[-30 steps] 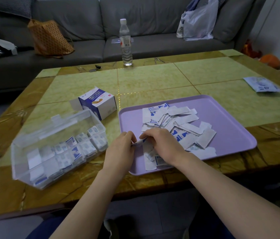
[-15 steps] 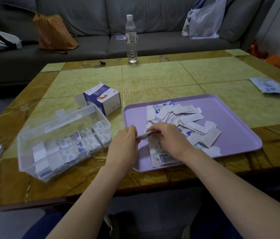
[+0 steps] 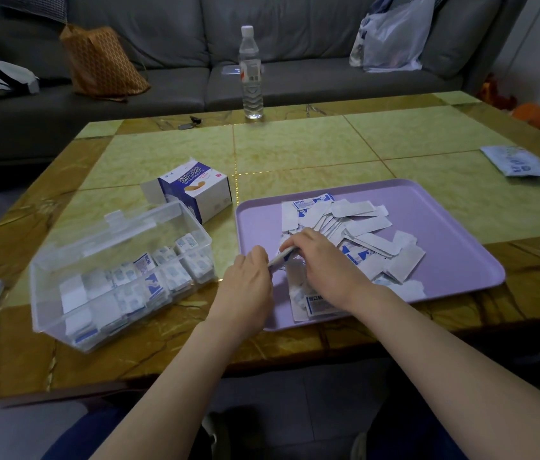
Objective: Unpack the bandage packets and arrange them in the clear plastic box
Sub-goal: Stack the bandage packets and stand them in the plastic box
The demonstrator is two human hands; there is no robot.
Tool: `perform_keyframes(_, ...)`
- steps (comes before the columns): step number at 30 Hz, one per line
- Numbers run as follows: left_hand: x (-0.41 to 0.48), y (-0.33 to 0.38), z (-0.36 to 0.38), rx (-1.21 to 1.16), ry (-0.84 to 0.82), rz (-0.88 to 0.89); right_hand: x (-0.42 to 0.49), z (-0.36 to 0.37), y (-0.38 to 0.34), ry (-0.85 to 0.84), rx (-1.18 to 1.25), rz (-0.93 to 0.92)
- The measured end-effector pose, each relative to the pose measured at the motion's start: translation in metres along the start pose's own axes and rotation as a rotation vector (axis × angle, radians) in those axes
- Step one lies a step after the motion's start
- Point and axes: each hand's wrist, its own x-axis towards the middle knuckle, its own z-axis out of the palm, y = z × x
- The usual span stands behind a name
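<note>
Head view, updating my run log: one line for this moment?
left hand + right hand: pinch packet stack | tray: loose packets | clear box: partly filled

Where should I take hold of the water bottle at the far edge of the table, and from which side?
Probably wrap a hand round the water bottle at its labelled middle, coming from the near side. It stands upright, round and slim, with bare table before it and the sofa close behind.

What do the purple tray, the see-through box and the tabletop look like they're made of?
Tray: likely plastic, matte lilac, one moulded piece with a raised rim.
Box: clear hard plastic; bandages show through its walls.
Tabletop: glossy, veined green and brown squares, so polished stone or a stone-look surface.
</note>
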Motion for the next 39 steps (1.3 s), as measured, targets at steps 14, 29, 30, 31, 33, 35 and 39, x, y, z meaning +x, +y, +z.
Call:
perform_keyframes(14,0.005,0.008,-0.011,-0.691,0.302,-0.154,-0.001,-0.019,-0.016,0.381,0.403,0.094)
perform_keyframes(29,0.009,0.004,0.007,-0.09,0.016,-0.012,-0.009,0.003,-0.008,0.011,0.192,0.183)
perform_keyframes(30,0.01,0.005,0.008,-0.07,-0.02,0.003,-0.009,0.006,-0.009,-0.024,0.202,0.163)
perform_keyframes(31,0.01,0.006,0.009,-0.057,-0.042,0.008,-0.008,0.008,-0.009,-0.047,0.196,0.142)
perform_keyframes(33,0.01,0.007,0.009,-0.043,-0.063,0.009,-0.007,0.01,-0.005,-0.062,0.155,0.118)
perform_keyframes(35,0.01,0.009,0.009,-0.019,-0.079,0.001,-0.006,0.01,0.0,-0.028,0.107,0.099)
perform_keyframes(39,0.008,0.013,0.01,0.084,-0.098,0.003,-0.009,0.007,0.006,0.042,-0.057,0.033)
